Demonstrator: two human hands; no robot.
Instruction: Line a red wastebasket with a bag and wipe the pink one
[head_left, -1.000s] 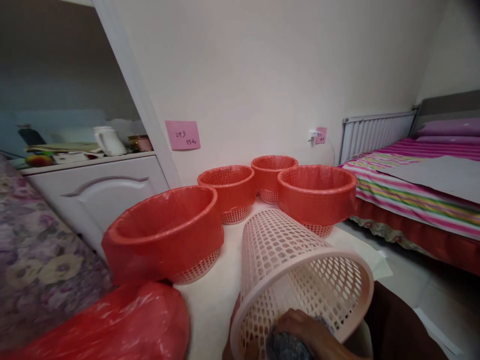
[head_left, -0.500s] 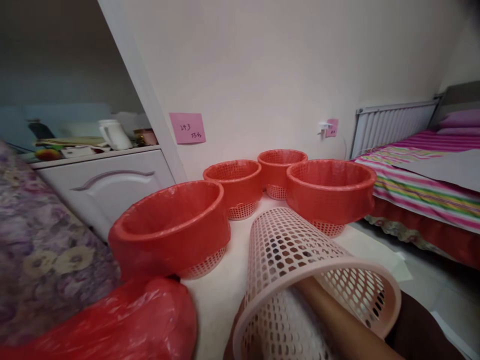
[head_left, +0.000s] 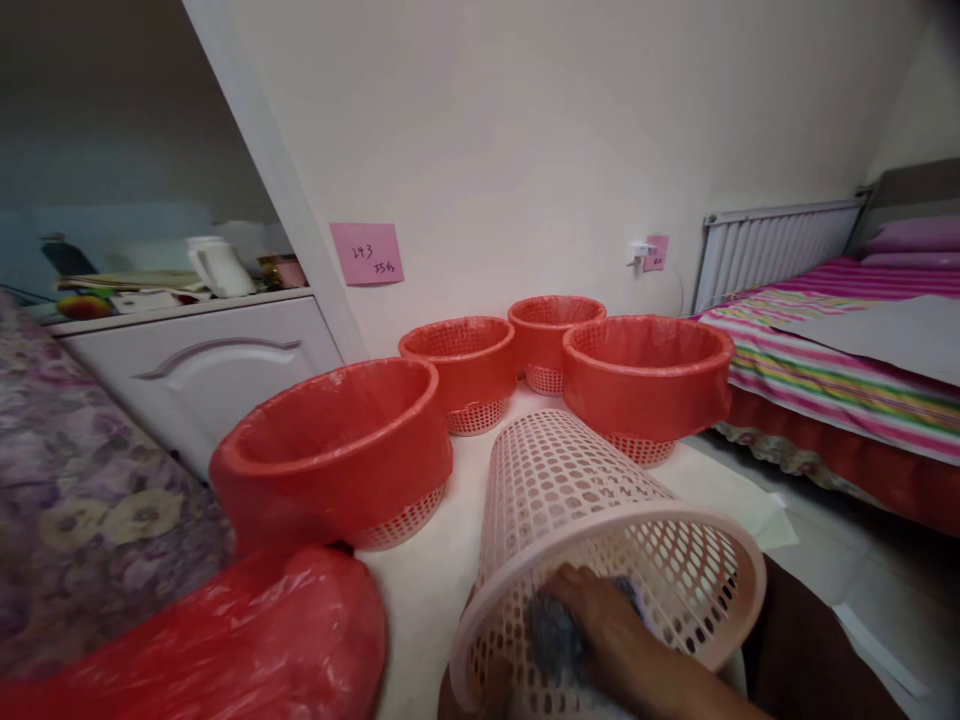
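From the head camera: the pale pink perforated plastic basket (head_left: 600, 520) lies tipped on its side at the near edge of the white table (head_left: 427, 580). The right hand (head_left: 600, 640) is inside it, clamped on a dark grey cloth (head_left: 551, 635). The left hand is out of view. Four red-lined baskets (head_left: 330, 450) stand behind.

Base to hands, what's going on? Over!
Right hand inside tilted pink basket, gripping grey cloth. Left hand out of sight. Red-lined baskets close alongside.
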